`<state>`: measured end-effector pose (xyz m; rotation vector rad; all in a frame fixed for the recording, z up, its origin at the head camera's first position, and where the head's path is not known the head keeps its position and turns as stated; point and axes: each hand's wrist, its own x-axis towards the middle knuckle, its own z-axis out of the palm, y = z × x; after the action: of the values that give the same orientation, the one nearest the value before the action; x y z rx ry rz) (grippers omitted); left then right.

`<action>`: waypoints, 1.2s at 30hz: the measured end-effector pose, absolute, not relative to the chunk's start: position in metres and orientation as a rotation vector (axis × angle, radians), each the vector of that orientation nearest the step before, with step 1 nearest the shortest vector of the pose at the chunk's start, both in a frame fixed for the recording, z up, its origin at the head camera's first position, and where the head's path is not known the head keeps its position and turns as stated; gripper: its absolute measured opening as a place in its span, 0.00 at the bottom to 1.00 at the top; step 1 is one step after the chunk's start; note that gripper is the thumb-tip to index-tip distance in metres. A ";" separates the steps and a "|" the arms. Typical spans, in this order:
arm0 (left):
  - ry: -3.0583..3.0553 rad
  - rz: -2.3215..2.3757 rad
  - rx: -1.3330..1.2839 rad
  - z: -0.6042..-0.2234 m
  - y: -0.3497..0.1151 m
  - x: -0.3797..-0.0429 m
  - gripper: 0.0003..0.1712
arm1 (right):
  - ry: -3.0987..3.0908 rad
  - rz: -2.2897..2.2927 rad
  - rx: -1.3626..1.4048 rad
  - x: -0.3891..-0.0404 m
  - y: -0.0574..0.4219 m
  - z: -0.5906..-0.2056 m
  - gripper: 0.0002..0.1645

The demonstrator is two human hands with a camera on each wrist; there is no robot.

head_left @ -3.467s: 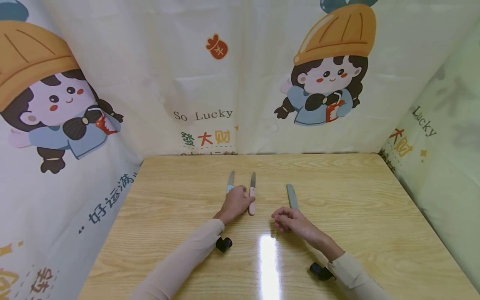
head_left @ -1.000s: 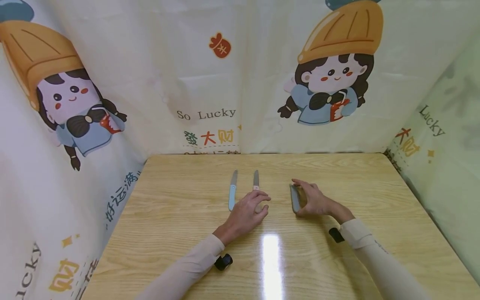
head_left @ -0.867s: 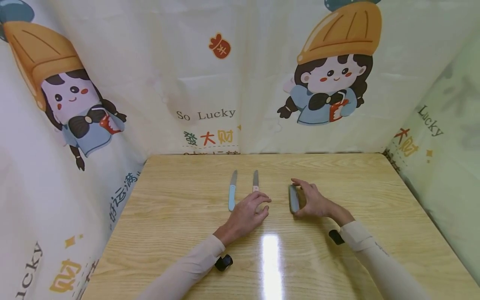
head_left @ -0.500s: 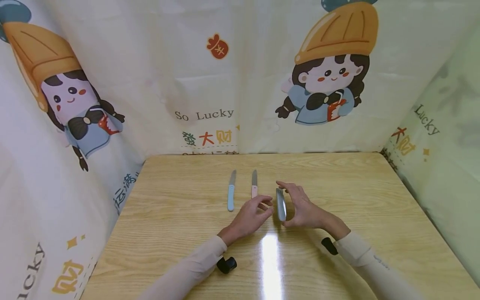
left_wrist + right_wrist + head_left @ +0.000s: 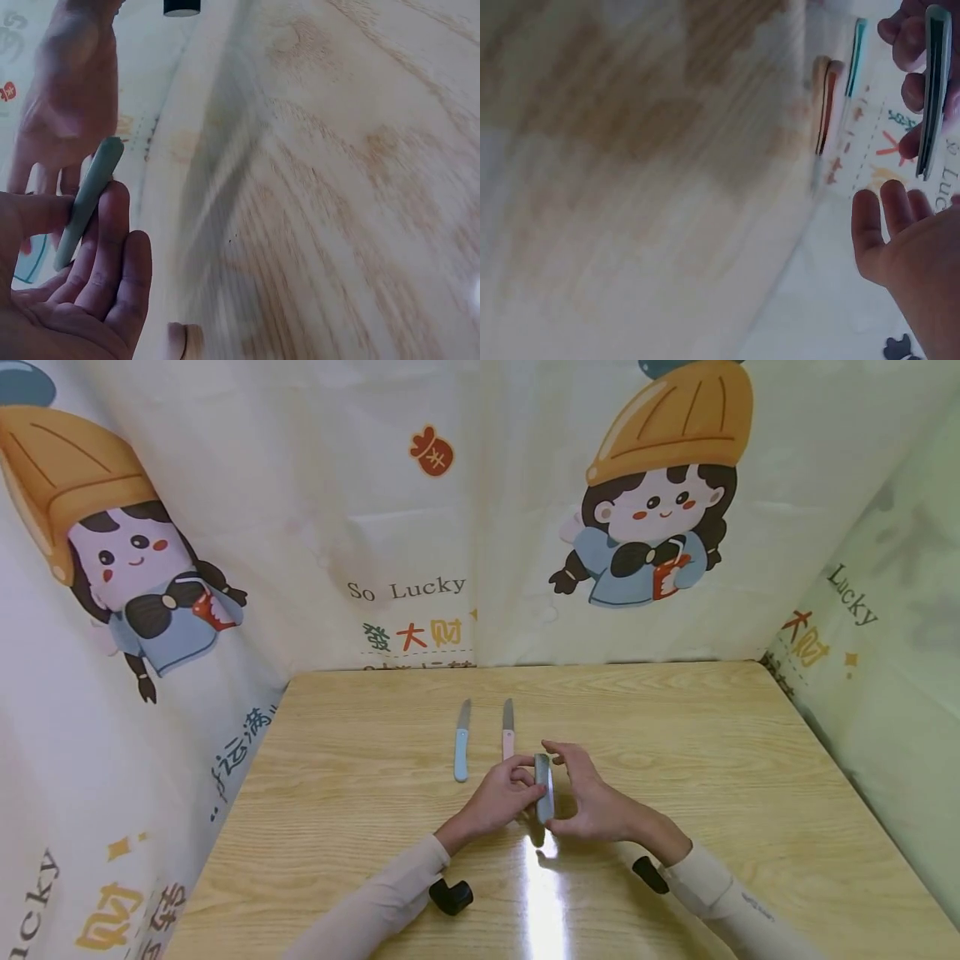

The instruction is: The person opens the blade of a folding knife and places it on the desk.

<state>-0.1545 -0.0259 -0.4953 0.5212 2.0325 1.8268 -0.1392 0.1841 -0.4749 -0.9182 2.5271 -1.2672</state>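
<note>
A grey-green folding knife (image 5: 542,789), folded, is held up over the middle of the table. My left hand (image 5: 501,795) pinches it between thumb and fingers, as the left wrist view shows from close by. Around its right side my right hand (image 5: 600,802) spreads thumb and forefinger near the two ends. In the right wrist view those fingers (image 5: 866,225) stand apart from the folding knife (image 5: 934,94), whose slot faces the camera. Behind my left hand lies an unfolded pink-handled knife (image 5: 508,739), its lower handle hidden. A blue-handled knife (image 5: 461,752), also unfolded, lies left of it.
The wooden table (image 5: 360,727) meets a printed cloth backdrop (image 5: 525,527) at its back edge, and cloth hangs at both sides. Black wrist cameras (image 5: 452,896) sit below each forearm. A bright light reflection (image 5: 546,902) runs down the tabletop's front.
My right hand has lifted the grey-green folding knife and brought it left to the middle. My left hand has taken hold of it, and the right fingers have loosened.
</note>
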 end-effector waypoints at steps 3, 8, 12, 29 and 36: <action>2.018 1.867 0.487 -0.494 -0.028 -0.156 0.27 | 2.411 -1.464 -0.743 -0.140 0.186 -0.477 0.44; 2.016 1.892 0.445 -0.492 -0.029 -0.157 0.26 | 2.224 -1.641 -0.582 -0.143 0.189 -0.486 0.18; 2.039 1.877 0.435 -0.494 -0.030 -0.156 0.26 | 2.123 -1.712 -0.524 -0.139 0.188 -0.494 0.17; 1.983 1.906 0.488 -0.500 -0.039 -0.149 0.31 | 2.233 -1.748 -0.324 -0.142 0.193 -0.496 0.17; 1.970 1.852 0.556 -0.501 -0.043 -0.146 0.28 | 2.212 -1.880 -0.079 -0.149 0.199 -0.494 0.22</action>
<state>-0.1457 -0.0433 -0.5014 0.5562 1.9700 1.8520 -0.1487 0.1987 -0.4941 -0.0795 2.2117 -1.8799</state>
